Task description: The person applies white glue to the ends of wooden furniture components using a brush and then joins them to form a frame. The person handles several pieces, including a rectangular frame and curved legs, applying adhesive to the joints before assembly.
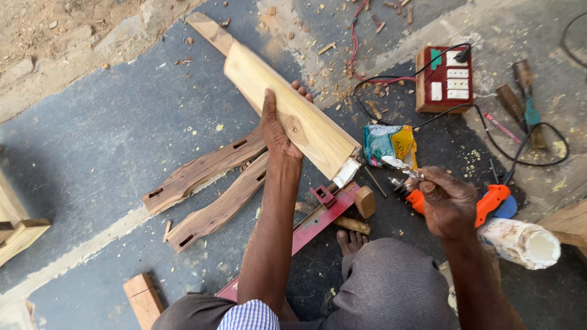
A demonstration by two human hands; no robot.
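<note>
My left hand grips a long pale wooden piece near its middle, holding it slanted with its cut tenon end pointing down to the right. My right hand is closed around a thin metal bit or chisel, whose tip points toward that tenon end. An orange power drill lies on the ground just under my right hand. Two dark curved wooden legs with mortise holes lie below the pale piece.
A red power strip box with cables sits at the upper right beside chisels. A red bar clamp, a wooden mallet, a white cylinder, a coloured packet and wood blocks lie around my knees.
</note>
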